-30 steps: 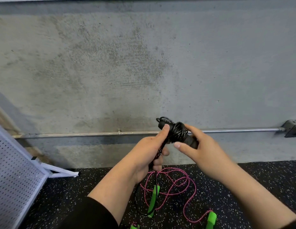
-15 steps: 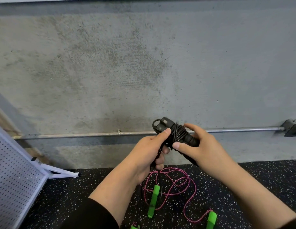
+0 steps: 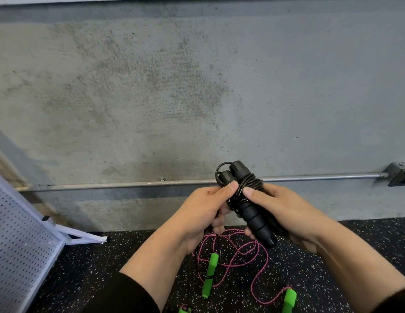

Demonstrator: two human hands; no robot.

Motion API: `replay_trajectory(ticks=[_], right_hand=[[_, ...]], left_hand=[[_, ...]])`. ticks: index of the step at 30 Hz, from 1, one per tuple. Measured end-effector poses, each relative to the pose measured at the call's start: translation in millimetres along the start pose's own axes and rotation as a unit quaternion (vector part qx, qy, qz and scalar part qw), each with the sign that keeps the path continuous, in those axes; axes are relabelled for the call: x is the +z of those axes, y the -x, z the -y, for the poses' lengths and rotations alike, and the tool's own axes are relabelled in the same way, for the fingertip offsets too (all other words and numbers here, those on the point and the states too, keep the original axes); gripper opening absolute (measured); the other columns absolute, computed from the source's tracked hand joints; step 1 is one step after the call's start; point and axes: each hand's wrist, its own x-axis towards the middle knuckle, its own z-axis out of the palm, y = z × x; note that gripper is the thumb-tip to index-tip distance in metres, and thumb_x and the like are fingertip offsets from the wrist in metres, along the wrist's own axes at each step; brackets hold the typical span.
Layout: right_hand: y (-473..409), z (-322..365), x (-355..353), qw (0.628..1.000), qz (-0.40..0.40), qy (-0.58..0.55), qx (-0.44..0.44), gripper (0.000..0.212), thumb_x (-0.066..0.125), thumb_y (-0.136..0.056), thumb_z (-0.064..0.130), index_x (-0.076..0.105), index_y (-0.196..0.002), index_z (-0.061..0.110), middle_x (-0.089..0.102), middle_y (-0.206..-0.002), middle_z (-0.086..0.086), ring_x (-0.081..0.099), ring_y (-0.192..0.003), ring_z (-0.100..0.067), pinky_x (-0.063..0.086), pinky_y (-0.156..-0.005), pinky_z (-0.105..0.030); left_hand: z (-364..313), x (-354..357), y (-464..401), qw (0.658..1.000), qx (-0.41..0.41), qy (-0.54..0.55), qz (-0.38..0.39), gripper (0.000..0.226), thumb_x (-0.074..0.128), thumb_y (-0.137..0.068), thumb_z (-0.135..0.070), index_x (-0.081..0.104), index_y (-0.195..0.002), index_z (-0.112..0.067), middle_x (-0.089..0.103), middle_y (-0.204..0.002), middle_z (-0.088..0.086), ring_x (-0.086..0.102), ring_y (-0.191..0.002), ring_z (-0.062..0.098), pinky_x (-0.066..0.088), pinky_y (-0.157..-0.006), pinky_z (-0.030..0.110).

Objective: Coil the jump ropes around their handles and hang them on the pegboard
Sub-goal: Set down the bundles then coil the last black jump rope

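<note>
Concrete wall (image 3: 151, 86) | both hands' fingers clamp 2 black handles (image 3: 253, 213) | 1 pink rope (image 3: 242, 251), 3 green handles (image 3: 210, 274)

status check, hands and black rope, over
Left hand and right hand grip black jump rope, cord partly coiled. Pink rope loose on floor. Pegboard unobstructed.

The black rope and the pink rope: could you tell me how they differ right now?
The black rope is coiled around its black handles; the pink rope sprawls loose, with green handles. The black rope is held by both hands, left and right; the pink rope lies on the floor. Both remain unhung.
</note>
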Motion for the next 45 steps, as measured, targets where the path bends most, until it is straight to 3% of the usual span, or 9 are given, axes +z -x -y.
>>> replay_trajectory(ticks=[5, 11, 14, 19, 28, 33, 38, 40, 45], right_hand=[[-7.2, -0.2, -4.4, 0.971, -0.120, 0.160, -0.129, 0.024, 0.079, -0.083, 0.037, 0.067, -0.100, 0.026, 0.071, -0.072, 0.000, 0.064, -0.059, -0.014, 0.052, -0.058, -0.034], [-6.3, -7.8, -1.6, 0.881, -0.185, 0.398, -0.176, 0.045, 0.076, -0.081, 0.055, 0.044, -0.113, 0.063, 0.061, -0.096, 0.029, 0.057, -0.092, 0.009, 0.044, -0.074, -0.018], [-7.9, -10.6, -0.7, 0.921, -0.105, 0.329, -0.180, 0.027, 0.055, -0.092, 0.059, 0.044, -0.116, 0.064, 0.066, -0.104, 0.022, 0.062, -0.096, 0.004, 0.046, -0.078, -0.015], [-11.2, -12.0, 0.7, 0.968, -0.080, 0.189, -0.142, 0.041, 0.039, -0.091, 0.064, 0.046, -0.125, 0.043, 0.071, -0.090, -0.007, 0.074, -0.072, -0.022, 0.057, -0.067, -0.045], [-12.6, -14.6, 0.4, 0.899, -0.152, 0.378, -0.163, 0.087, 0.068, -0.082, 0.061, 0.026, -0.156, 0.041, 0.044, -0.123, 0.020, 0.050, -0.114, 0.000, 0.039, -0.098, -0.023], [-10.0, -12.7, 1.5, 0.917, -0.123, 0.346, -0.156, 0.062, 0.046, -0.080, 0.074, 0.034, -0.138, 0.055, 0.056, -0.119, 0.020, 0.058, -0.099, 0.006, 0.042, -0.080, -0.017], [-13.3, -12.9, 1.4, 0.929, -0.156, 0.296, -0.156, 0.052, 0.070, -0.084, 0.055, 0.040, -0.126, 0.048, 0.066, -0.102, 0.015, 0.065, -0.079, 0.004, 0.044, -0.063, -0.011], [-13.2, -11.6, 0.5, 0.923, -0.178, 0.294, -0.172, 0.064, 0.076, -0.081, 0.052, 0.041, -0.134, 0.046, 0.061, -0.108, 0.022, 0.060, -0.092, 0.009, 0.041, -0.073, -0.007], [-18.2, -18.9, -4.7, 0.900, -0.192, 0.349, -0.177, 0.086, 0.077, -0.075, 0.059, 0.037, -0.149, 0.043, 0.051, -0.129, 0.015, 0.051, -0.122, -0.007, 0.044, -0.106, -0.034]], left_hand=[[-3.5, -0.6, 0.2, 1.000, -0.025, 0.000, 0.017, 0.037, 0.066, -0.093, -0.052, 0.061, -0.092, -0.016, 0.054, -0.072, 0.002, 0.045, -0.052, 0.014, 0.048, -0.055, 0.030], [-0.2, -1.2, -0.4, 0.998, -0.068, 0.013, -0.001, 0.046, 0.070, -0.085, -0.061, 0.068, -0.100, -0.018, 0.054, -0.075, 0.001, 0.051, -0.053, 0.016, 0.050, -0.057, 0.033], [2.3, -3.4, -2.4, 0.997, -0.064, 0.030, -0.044, 0.051, 0.075, -0.082, -0.058, 0.069, -0.106, -0.014, 0.051, -0.077, 0.002, 0.046, -0.051, 0.014, 0.047, -0.051, 0.030], [0.0, -5.4, -1.6, 0.997, -0.058, 0.031, -0.044, 0.046, 0.073, -0.085, -0.056, 0.069, -0.106, -0.015, 0.050, -0.076, 0.001, 0.046, -0.051, 0.015, 0.048, -0.051, 0.030], [-4.4, -1.4, -2.8, 0.989, -0.050, 0.137, -0.029, 0.024, 0.050, -0.106, -0.026, 0.064, -0.109, -0.006, 0.051, -0.071, 0.003, 0.042, -0.053, 0.013, 0.044, -0.049, 0.027], [-6.2, 2.4, -2.5, 0.992, -0.030, 0.112, -0.045, 0.021, 0.047, -0.105, -0.020, 0.062, -0.104, -0.005, 0.047, -0.070, 0.004, 0.039, -0.053, 0.015, 0.042, -0.050, 0.030], [-5.1, 8.4, 0.4, 0.996, -0.002, 0.068, -0.061, 0.023, 0.044, -0.104, -0.013, 0.062, -0.097, 0.000, 0.051, -0.077, 0.008, 0.045, -0.056, 0.017, 0.045, -0.055, 0.033], [-6.3, 9.8, 1.2, 0.995, 0.026, 0.028, -0.093, 0.030, 0.046, -0.105, -0.015, 0.067, -0.102, 0.006, 0.060, -0.082, 0.012, 0.053, -0.060, 0.019, 0.050, -0.060, 0.035], [-5.0, 8.8, 0.5, 0.966, 0.118, -0.084, -0.213, 0.036, 0.052, -0.105, -0.029, 0.069, -0.079, -0.012, 0.075, -0.087, 0.000, 0.071, -0.087, 0.021, 0.061, -0.081, 0.042]])
